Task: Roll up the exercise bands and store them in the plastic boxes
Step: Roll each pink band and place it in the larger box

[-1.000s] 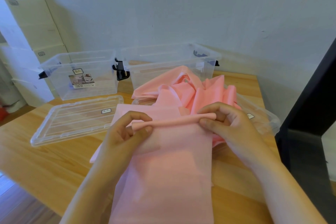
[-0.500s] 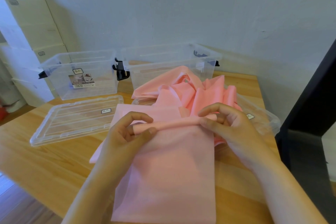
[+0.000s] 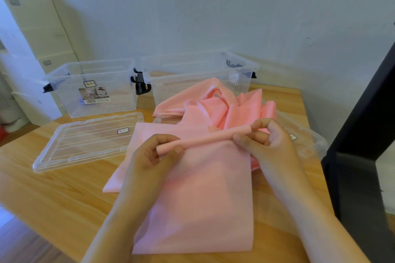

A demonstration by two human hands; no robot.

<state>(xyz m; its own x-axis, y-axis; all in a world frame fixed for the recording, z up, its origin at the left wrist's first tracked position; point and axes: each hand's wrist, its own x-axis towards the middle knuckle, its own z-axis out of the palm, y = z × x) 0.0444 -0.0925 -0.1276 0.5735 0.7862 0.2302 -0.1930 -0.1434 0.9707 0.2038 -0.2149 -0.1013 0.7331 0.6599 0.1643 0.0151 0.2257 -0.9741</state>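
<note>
Your left hand (image 3: 149,156) and right hand (image 3: 271,145) each pinch one end of the thin rolled tube at the far edge of a flat pink rubber exercise band (image 3: 203,198), fingers curled round it. The unrolled length lies toward you on the wooden table (image 3: 53,194), with bare wood to its near left. Just beyond the tube sits a heap of pink bands (image 3: 224,109). A clear plastic lid (image 3: 85,141) lies left, with two open clear plastic boxes (image 3: 92,89) at the far edge.
</note>
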